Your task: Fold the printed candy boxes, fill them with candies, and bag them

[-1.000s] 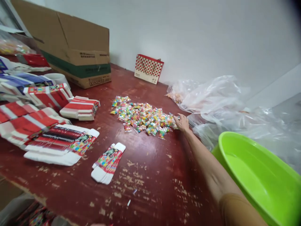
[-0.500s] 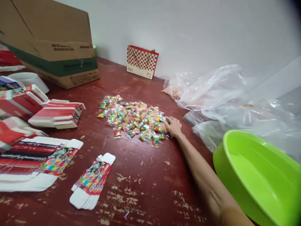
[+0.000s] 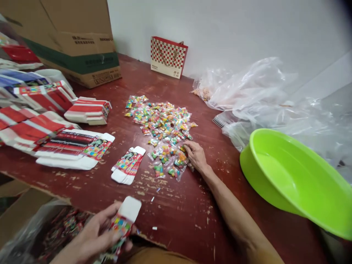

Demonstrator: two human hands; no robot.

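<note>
My left hand (image 3: 101, 234) is at the table's near edge, closed around a small printed candy box (image 3: 122, 223) whose white end flap stands up. Against the near side of a spread of clear candy packets (image 3: 165, 119) rests my right hand (image 3: 195, 156), its fingers curled down on a few packets of colourful sweets. Just left of it several packets (image 3: 165, 161) lie loosely apart from the main heap. A fanned stack of flat printed boxes (image 3: 128, 165) is between the two hands. The right fingertips are partly hidden among the packets.
Red flattened cartons (image 3: 41, 128) are stacked at left, before a big cardboard box (image 3: 79, 47). A green basin (image 3: 255, 172) stands at right, with plastic bags (image 3: 253, 88) behind it. A checkered gift bag (image 3: 169, 57) leans on the wall. Below the edge, a lined carton (image 3: 24, 216) holds packed boxes.
My right hand has drawn some packets out of the heap toward me. My left hand has come into view with a candy box, and the view has tipped downward.
</note>
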